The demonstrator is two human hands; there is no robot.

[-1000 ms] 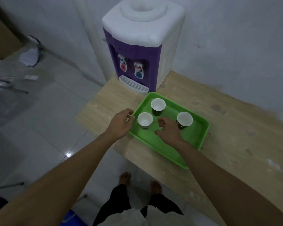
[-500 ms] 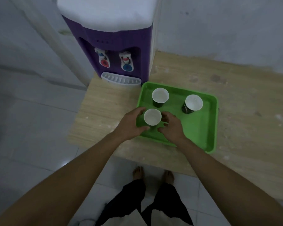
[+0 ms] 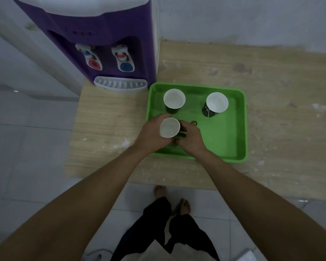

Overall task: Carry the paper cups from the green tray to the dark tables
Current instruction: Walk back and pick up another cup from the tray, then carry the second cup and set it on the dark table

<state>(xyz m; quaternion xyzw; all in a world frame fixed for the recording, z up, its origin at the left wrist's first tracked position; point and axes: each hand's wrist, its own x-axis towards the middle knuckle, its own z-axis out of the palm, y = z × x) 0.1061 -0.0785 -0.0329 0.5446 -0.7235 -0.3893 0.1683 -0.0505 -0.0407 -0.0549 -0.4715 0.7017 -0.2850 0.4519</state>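
Near cup is gripped from both sides over the near-left corner of the green tray: left hand is wrapped around its left side, right hand is curled against its right side, fingers on the dark wall. Whether the cup base is lifted off the tray or touching cannot be told. Two more cups are seen upright in the far half of the tray: far-left cup and far-right cup, well apart from each other and untouched. Tray is set on a wooden table, just right of a purple water dispenser at the far-left corner. Bare feet are seen on the tiled floor below the near table edge.
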